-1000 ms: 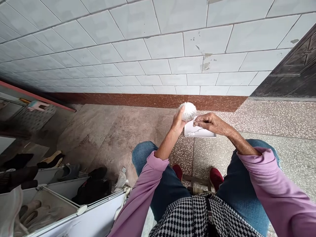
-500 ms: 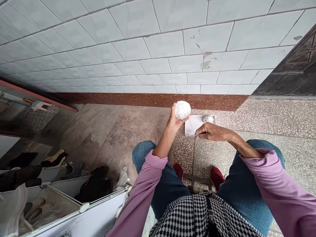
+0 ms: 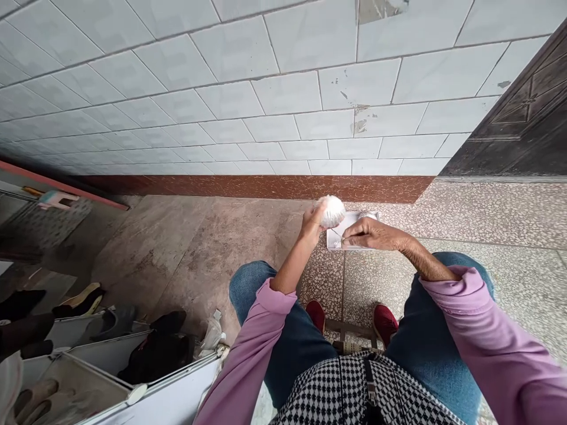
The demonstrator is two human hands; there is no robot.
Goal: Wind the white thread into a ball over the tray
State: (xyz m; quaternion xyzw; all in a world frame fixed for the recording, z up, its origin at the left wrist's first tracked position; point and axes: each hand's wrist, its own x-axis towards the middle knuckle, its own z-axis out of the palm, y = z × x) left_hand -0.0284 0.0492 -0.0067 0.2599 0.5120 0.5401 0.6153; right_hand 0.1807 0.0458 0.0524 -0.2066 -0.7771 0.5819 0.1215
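Head view: the left hand [image 3: 311,225] held a white ball [image 3: 333,211], its fingers curled about the side, beside the left end of a tray [image 3: 329,239] as seen from above. A thin thread [image 3: 337,234] ran from the ball to the right hand [image 3: 374,235], whose thumb and forefinger were pinched together on it. The tray lay on the floor [image 3: 325,274], near the wall [image 3: 266,127], partly hidden by the right hand. In it sat a pale lump [image 3: 367,215], mostly covered by that hand and too small to make out. Two red shoes [image 3: 384,323] stood between the knees. To the left, black items [image 3: 155,351] lay in a white rack [image 3: 163,392], and a dark door [image 3: 518,127] closed off the right.
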